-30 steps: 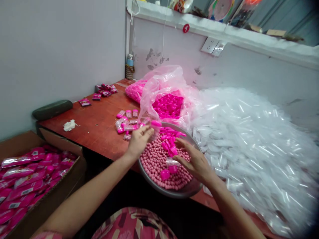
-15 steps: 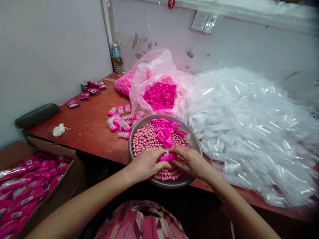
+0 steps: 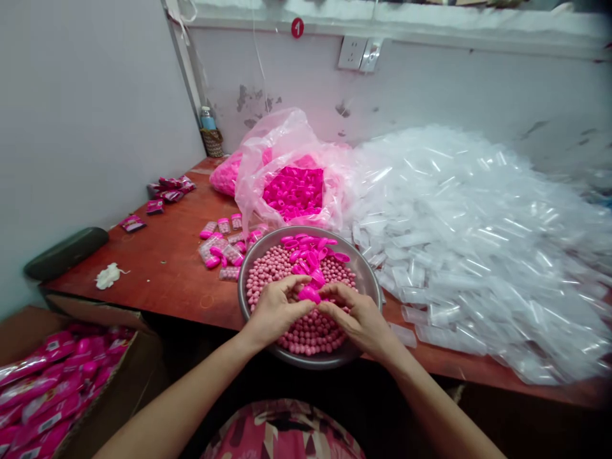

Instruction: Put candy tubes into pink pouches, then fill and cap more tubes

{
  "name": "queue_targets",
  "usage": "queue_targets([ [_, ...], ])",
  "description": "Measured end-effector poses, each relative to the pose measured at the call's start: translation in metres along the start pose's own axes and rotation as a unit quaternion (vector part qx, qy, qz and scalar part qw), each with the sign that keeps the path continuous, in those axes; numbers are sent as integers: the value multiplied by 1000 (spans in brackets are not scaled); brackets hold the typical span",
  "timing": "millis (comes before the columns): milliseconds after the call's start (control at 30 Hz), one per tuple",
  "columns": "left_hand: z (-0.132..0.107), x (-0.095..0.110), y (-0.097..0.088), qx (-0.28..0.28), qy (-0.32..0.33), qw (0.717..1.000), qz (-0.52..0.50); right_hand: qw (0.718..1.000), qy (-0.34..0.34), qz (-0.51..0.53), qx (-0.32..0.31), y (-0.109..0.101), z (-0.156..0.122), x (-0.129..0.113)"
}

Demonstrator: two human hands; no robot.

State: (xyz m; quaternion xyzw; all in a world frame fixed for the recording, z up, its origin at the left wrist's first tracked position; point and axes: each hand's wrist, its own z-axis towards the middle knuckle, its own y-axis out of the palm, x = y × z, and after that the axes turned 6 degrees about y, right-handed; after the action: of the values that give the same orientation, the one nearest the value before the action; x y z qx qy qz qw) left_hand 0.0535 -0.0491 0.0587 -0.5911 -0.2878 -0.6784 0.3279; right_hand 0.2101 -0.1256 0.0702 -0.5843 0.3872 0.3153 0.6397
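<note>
A round metal bowl (image 3: 248, 268) sits at the near edge of the table, filled with small pink balls (image 3: 272, 269) and a heap of bright pink caps (image 3: 310, 250) at its far side. My left hand (image 3: 275, 310) and my right hand (image 3: 356, 319) meet over the bowl's middle. Together their fingertips pinch one bright pink cap (image 3: 309, 294) and what seems to be a small clear tube under it. Both hands are closed around this piece.
A big pile of clear plastic tubes (image 3: 478, 236) covers the table's right side. A pink bag of caps (image 3: 294, 188) stands behind the bowl, filled tubes (image 3: 220, 245) lie left of it. A cardboard box of pink packets (image 3: 52, 382) sits at lower left. The red table (image 3: 162, 268) meets the wall.
Both hands came back from the far side of the bowl to its middle and closed together on a pink cap. The view dropped and shifted a little.
</note>
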Motion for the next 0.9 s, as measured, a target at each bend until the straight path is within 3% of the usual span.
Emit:
queue_targets([
  [200, -6, 5, 7, -30, 3, 999, 43, 999, -51, 9, -15, 0, 5, -7],
  [300, -4, 6, 6, -15, -17, 1000, 11, 994, 9, 91, 59, 0, 8, 4],
  [367, -3, 4, 4, 3, -37, 999, -31, 974, 54, 179, 127, 0, 10, 13],
  [467, -2, 1, 1, 23, -35, 997, -72, 948, 73, 264, 163, -2, 13, 22],
  [567, -1, -3, 0, 52, -19, 996, -71, 960, 52, 201, 187, -10, 18, 22],
  [700, 0, -4, 1, 89, -8, 993, -72, 963, -57, -17, 264, -26, 21, 16],
  [767, -1, -4, 2, 92, 4, 993, -67, 969, -92, -54, 223, -30, 18, 11],
  [900, -3, 1, 3, 88, 15, 994, -64, 992, -95, -27, 84, -28, 7, 3],
])
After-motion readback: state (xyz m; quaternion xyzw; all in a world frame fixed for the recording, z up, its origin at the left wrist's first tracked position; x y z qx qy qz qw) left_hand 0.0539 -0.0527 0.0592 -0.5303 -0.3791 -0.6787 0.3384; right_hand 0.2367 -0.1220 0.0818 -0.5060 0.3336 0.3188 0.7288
